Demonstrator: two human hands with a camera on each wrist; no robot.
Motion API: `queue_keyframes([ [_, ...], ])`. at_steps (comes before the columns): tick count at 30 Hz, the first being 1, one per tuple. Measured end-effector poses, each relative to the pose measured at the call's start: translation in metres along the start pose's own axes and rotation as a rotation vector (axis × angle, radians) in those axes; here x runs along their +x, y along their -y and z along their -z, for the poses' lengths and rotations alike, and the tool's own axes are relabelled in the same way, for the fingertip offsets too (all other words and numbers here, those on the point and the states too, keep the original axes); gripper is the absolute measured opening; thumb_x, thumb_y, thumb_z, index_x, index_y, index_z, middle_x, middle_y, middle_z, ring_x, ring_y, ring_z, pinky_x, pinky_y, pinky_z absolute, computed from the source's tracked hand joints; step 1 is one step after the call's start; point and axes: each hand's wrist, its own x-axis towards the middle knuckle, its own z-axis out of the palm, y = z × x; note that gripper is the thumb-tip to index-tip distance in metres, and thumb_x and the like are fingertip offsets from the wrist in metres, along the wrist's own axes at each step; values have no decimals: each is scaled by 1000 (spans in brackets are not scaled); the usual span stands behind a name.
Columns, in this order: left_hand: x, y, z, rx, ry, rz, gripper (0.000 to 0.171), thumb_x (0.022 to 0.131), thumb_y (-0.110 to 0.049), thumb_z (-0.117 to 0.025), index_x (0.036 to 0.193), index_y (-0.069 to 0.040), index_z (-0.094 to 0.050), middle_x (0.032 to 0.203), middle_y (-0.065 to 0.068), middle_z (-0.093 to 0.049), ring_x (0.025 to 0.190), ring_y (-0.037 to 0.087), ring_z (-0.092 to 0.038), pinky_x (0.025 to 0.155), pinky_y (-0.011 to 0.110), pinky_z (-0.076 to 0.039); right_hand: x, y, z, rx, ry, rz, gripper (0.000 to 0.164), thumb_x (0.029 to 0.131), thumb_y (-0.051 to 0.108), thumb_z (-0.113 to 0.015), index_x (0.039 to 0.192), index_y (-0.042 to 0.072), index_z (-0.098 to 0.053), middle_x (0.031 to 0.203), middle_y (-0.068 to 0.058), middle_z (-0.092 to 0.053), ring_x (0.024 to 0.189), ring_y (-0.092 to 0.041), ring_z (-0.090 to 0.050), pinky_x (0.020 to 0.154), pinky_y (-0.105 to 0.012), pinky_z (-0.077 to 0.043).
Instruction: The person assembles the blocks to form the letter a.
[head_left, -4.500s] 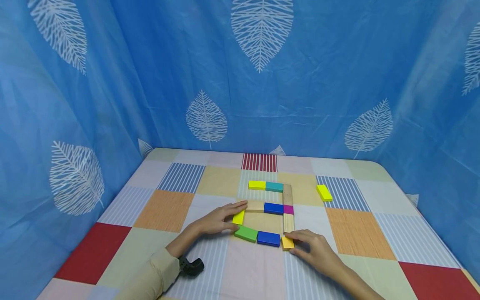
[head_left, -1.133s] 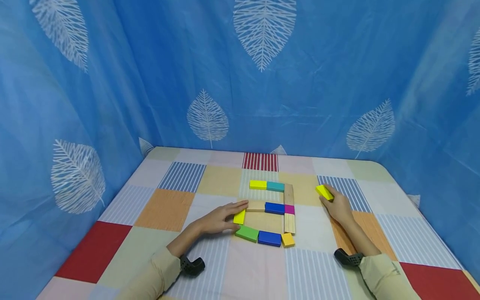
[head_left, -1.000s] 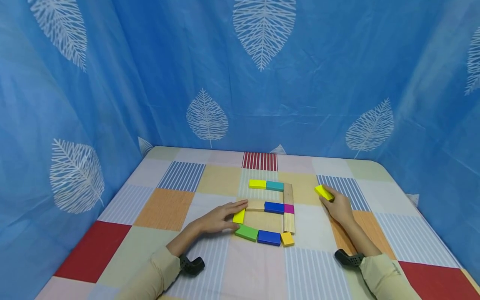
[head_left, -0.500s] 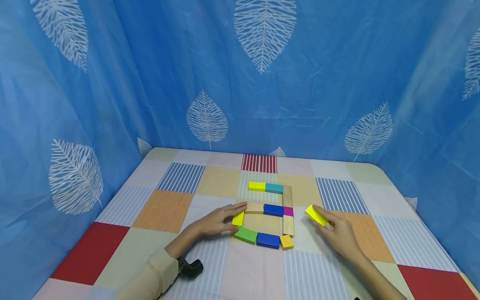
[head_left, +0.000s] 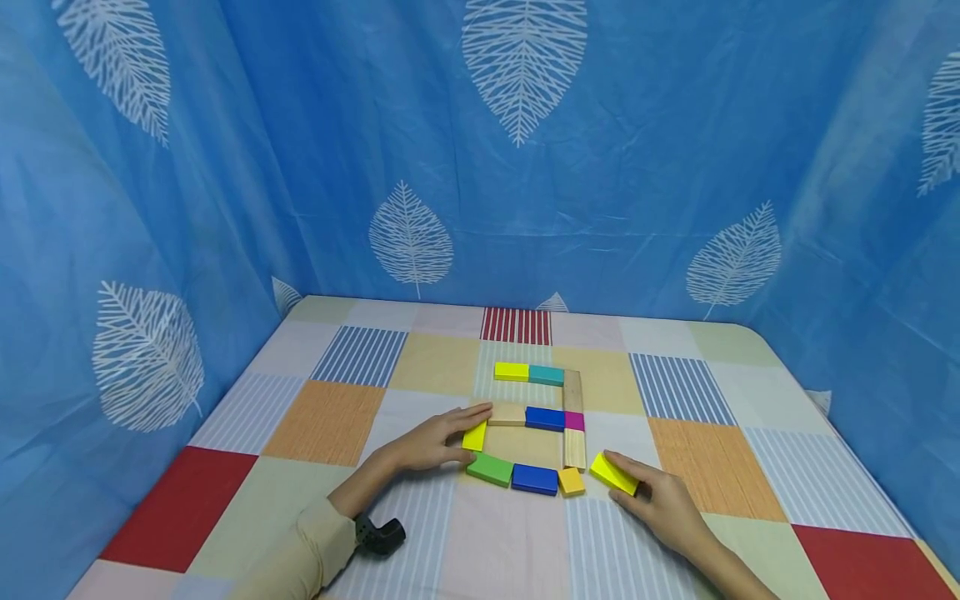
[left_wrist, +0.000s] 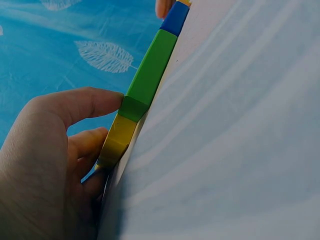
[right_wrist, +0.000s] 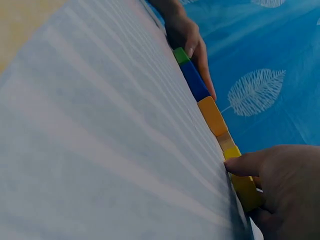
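Observation:
Flat coloured blocks lie on the cloth in a figure with two linked loops, the upper one missing its left side. My right hand (head_left: 660, 504) pinches a loose yellow block (head_left: 613, 474) between thumb and fingers, just right of the small orange block (head_left: 571, 482) at the lower right corner. At the figure's left side, my left hand (head_left: 431, 440) rests with fingers extended: the index tip reaches the pale wooden block (head_left: 507, 414) and the thumb touches the green block (head_left: 490, 469). Between them sits another yellow block (left_wrist: 118, 137), with fingers beside it in the left wrist view.
Completing the figure are two blue blocks (head_left: 535, 479), a magenta block (head_left: 574, 421), a teal block (head_left: 547, 376), a yellow block at top left (head_left: 512, 372) and upright wooden blocks (head_left: 572, 390). A patchwork cloth (head_left: 720, 467) covers the table. Blue leaf-print curtains (head_left: 600, 167) surround it.
My right hand let go of the orange block, took the loose yellow block from the far right and brought it nearer, leftward, beside the figure's lower right corner. My left hand stays in place.

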Motion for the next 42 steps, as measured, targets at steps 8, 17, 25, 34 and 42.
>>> queue_keyframes([
  [8,0,1,0,5,-1,0,68,88,-39,-54,146,-17,-27,151,-9,-18,137,15,-17,110,42,-16,-7,2,5,-49,-35,-38,51,70,9,-79,117,3,-63,113,-12,-63,103,-32,-60,81,-42,-49],
  [17,-1,-1,1,-5,0,7,69,87,-39,-54,146,-17,-27,151,-8,-19,138,15,-16,110,41,-16,-7,4,4,-22,-17,-55,46,69,12,-80,112,4,-66,113,-8,-64,104,-28,-59,82,-41,-49],
  [25,-3,-2,2,-1,-3,37,68,87,-41,-53,146,-19,-29,150,-14,-18,137,16,-17,109,44,-17,-6,3,3,-11,-22,-31,45,69,14,-80,111,8,-68,112,-8,-64,103,-28,-60,82,-41,-49],
  [34,-3,0,2,12,1,16,68,87,-41,-52,146,-18,-28,151,-12,-18,137,15,-17,109,45,-17,-7,2,2,-8,-15,-33,45,70,16,-80,112,8,-67,112,-7,-64,103,-27,-60,82,-40,-49],
  [42,-2,-2,1,9,3,24,68,87,-41,-53,146,-19,-28,151,-10,-18,137,16,-17,109,47,-18,-7,2,3,-16,-27,-9,46,70,19,-80,112,6,-67,111,-6,-65,102,-28,-60,81,-40,-49],
])
